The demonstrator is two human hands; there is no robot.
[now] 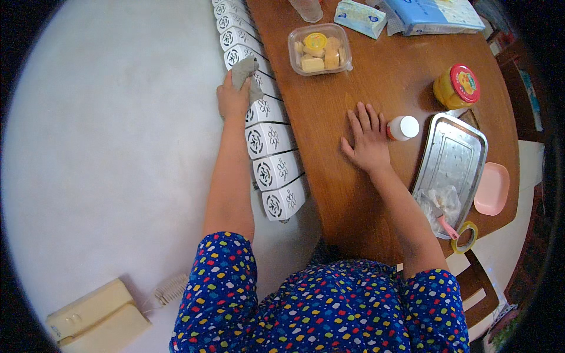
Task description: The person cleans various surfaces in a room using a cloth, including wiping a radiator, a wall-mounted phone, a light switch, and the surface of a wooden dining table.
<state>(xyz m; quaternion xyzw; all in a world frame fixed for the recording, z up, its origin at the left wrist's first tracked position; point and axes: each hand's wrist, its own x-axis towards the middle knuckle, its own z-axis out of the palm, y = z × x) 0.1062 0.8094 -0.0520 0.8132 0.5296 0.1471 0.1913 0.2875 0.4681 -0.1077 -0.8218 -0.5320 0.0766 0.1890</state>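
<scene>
A row of white radiator sections with cut-out patterns runs along the wall beside the wooden table. My left hand grips a grey cloth and holds it against the upper part of these sections. On the tabletop my right hand rests palm down with its fingers apart, holding nothing. Its fingertips lie close beside a white-capped bottle. Behind that hand's forearm, a metal tray carries a clear plastic bag and a pink-handled knife or peeler.
Farther up the table are a clear box of pastries, a tissue pack, a blue package and a red-lidded jar. A pink dish and a tape roll lie at the right. A wall handset is lower left.
</scene>
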